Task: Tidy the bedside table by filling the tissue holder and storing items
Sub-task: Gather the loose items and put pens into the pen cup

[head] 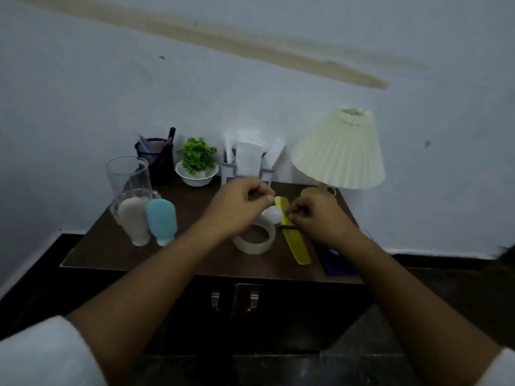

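Fingers [269, 198] of the left hand [239, 204] are curled in tight, thumb against the first finger, as if pinching something tiny; I cannot tell what, or if anything is there. The right hand [312, 215] is curled the same way, and its fingers [291, 215] sit just above a thin black stick [288, 226]. I cannot tell if they touch it. Both hands hang over the middle of the worktop [111, 246].

Just under them lie a white bulb [273, 214], a tape roll [255, 240] and a yellow comb [295, 243]. A dark blue thing [334, 263] lies near the right front edge.

At the back, against the wall, stands the tissue holder [248, 168]. White tissues [248, 157] already stick up out of it, so the filling part looks done or nearly done. The loose things are still out, so I think the storing is left.

On the left are a clear glass [128, 174], a beige bottle [133, 221] and a blue bottle [161, 221]. A pen cup [156, 160] and a small plant [196, 162] stand behind. The lamp [338, 151] fills the right back corner. Open room is small: mostly a bare strip along the front edge. The comb and the blue thing lie close to that edge and could slip off.
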Demonstrator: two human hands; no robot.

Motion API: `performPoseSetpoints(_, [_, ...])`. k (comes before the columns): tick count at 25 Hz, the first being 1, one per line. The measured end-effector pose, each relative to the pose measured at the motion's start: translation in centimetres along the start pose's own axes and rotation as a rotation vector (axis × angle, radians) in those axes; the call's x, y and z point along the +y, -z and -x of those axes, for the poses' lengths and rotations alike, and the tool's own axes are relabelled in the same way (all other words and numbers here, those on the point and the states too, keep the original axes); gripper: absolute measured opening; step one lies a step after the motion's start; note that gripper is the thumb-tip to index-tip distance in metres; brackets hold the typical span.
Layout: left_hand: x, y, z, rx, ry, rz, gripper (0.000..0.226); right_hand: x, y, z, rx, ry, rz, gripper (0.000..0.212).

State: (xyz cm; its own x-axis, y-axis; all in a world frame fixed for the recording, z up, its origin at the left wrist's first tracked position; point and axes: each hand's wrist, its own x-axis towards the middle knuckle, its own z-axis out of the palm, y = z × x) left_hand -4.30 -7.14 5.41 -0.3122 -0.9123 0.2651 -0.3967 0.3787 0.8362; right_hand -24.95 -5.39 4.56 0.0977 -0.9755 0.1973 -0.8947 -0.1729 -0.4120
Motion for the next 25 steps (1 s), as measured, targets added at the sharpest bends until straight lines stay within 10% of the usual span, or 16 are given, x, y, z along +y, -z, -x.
performPoseSetpoints(7, [-3.2, -4.2, 0.6, -0.107, -0.081, -0.581, 0.035, 3.3, -3.2, -0.2, -0.011, -0.026, 0.300, 0.024])
performPoseSetpoints(17, [-4.5, -2.6, 0.7, -0.019, -0.064, -0.666, 0.015, 2.2, -4.9, -2.0, -0.035, 0.101, 0.367, 0.022])
performPoseSetpoints(25, [-2.5, 0.1, 0.4, 0.150, -0.089, -0.141, 0.019, -3.2, 0.6, 1.4, 0.316, 0.103, -0.786, 0.019])
